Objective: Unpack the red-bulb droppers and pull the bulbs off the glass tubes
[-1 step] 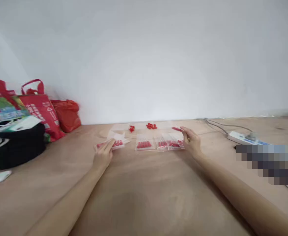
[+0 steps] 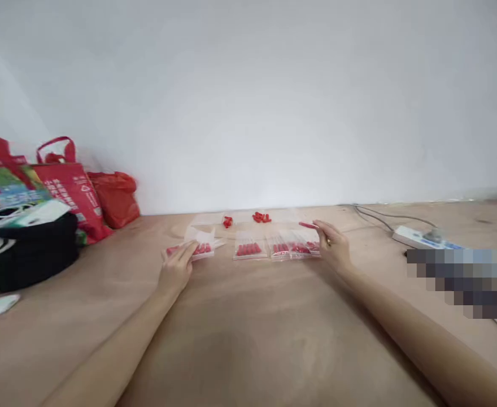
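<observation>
My left hand reaches far over the wooden table, its fingers closed on the edge of a small clear bag with red pieces inside. My right hand is at the right end of a row of filled clear bags, and it pinches a small red piece at its fingertips. Loose red pieces lie behind the row, close to the wall.
Red shopping bags and a red plastic bag stand at the left against the wall. A black and striped bag lies in front of them. A white power strip with cables sits at the right.
My right hand has shifted very slightly to the right. Everything else looks the same.
</observation>
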A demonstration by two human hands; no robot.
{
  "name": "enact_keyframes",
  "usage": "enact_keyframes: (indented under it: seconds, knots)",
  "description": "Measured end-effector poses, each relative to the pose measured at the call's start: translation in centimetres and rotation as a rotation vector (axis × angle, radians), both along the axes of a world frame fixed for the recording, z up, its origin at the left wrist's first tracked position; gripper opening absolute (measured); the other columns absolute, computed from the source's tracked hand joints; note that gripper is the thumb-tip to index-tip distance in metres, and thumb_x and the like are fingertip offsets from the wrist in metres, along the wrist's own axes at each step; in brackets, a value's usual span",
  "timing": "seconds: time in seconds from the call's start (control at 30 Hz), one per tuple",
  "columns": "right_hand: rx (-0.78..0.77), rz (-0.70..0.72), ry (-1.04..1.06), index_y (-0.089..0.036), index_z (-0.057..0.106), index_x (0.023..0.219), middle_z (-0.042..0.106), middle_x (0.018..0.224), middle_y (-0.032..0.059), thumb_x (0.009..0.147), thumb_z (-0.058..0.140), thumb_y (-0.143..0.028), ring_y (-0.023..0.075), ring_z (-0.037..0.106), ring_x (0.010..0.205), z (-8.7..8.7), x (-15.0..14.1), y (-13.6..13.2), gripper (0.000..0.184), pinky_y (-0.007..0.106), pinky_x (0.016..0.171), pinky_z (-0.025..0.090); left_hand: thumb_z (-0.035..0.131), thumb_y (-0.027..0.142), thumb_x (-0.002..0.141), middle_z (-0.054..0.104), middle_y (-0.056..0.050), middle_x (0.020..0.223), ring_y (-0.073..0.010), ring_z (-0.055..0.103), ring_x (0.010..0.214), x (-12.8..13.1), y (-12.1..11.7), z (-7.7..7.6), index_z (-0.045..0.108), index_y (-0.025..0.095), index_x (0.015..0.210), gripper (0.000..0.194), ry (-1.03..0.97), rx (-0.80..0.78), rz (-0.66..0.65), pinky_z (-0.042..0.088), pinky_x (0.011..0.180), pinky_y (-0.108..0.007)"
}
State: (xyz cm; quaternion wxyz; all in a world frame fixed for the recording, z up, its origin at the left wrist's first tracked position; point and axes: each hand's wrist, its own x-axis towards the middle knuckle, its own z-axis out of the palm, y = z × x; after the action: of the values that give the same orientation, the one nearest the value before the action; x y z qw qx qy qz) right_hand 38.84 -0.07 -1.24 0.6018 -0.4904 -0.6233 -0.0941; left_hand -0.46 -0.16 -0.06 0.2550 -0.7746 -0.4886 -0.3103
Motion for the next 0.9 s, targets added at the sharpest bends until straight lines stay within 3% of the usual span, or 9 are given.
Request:
enact_keyframes:
  seconds: [0.17,0.3,0.4,0.53,0.7,0.8,0.9]
  knots:
    - [-0.174,0.080,-0.186,-0.020,0.064,0.092,0.063,0.097,0.0068,0.081,0.041,-0.028,0.0171,0.059,0.090,-2.1,4.1,-1.6,0.027,0.033,0.081,0.046,0.034,0.014,0.073,0.061,-0.005,0.109,-0.0178,0.056,0.102,-1.2,-0.9,-0.2,0.059,0.019,0.105,0.041,0.098,-0.178,-0.201,0.044,0.090,-0.032]
    - [-0.218,0.053,-0.337,-0.020,0.064,0.090,0.062,0.096,0.0073,0.078,0.045,-0.029,0.0201,0.056,0.093,-2.0,5.0,-2.7,0.025,0.037,0.083,0.043,0.039,0.024,0.078,0.061,-0.006,0.109,-0.0197,0.056,0.102,-0.6,-1.6,-0.3,0.057,0.018,0.107,0.035,0.107,-0.196,-0.249,0.045,0.090,-0.033]
    - [-0.130,-0.009,-0.382,-0.021,0.064,0.088,0.061,0.093,0.0065,0.077,0.048,-0.029,0.0198,0.054,0.090,-1.3,2.8,-3.3,0.021,0.038,0.083,0.039,0.037,0.022,0.080,0.061,-0.008,0.108,-0.0197,0.056,0.101,0.4,-1.8,-0.3,0.056,0.015,0.108,0.034,0.044,-0.108,-0.231,0.045,0.089,-0.033]
    - [-0.133,0.141,-0.597,-0.021,0.062,0.093,0.060,0.095,0.0064,0.078,0.046,-0.022,0.0186,0.051,0.090,-0.3,-2.8,-3.4,0.022,0.038,0.085,0.035,0.034,0.014,0.079,0.060,-0.008,0.110,-0.0204,0.051,0.109,2.5,-1.2,-0.7,0.054,0.014,0.111,0.038,-0.008,-0.030,-0.206,0.042,0.093,-0.035]
    - [-0.257,0.210,-0.704,-0.020,0.057,0.104,0.058,0.105,0.0080,0.078,0.048,-0.029,0.0215,0.047,0.100,0.2,-9.0,-1.7,0.028,0.044,0.094,0.026,0.034,0.012,0.074,0.056,-0.008,0.115,-0.0235,0.042,0.117,3.8,0.5,-1.0,0.056,0.016,0.109,0.042,-0.069,-0.150,-0.088,0.038,0.097,-0.039]
    - [-0.307,0.236,-0.717,-0.021,0.053,0.110,0.053,0.115,0.0085,0.078,0.048,-0.037,0.0231,0.042,0.109,0.2,-11.1,-0.4,0.036,0.047,0.098,0.019,0.036,0.015,0.072,0.055,-0.011,0.115,-0.0261,0.039,0.118,2.6,0.9,-0.3,0.059,0.014,0.106,0.042,-0.097,-0.235,0.053,0.034,0.098,-0.041]
    - [-0.366,0.309,-0.747,-0.023,0.051,0.114,0.052,0.117,0.0067,0.082,0.042,-0.037,0.0217,0.042,0.109,0.0,-12.0,0.1,0.036,0.046,0.099,0.018,0.044,0.026,0.070,0.053,-0.007,0.118,-0.0263,0.042,0.116,0.8,1.0,1.2,0.061,0.020,0.105,0.040,-0.039,-0.425,0.091,0.033,0.098,-0.040]
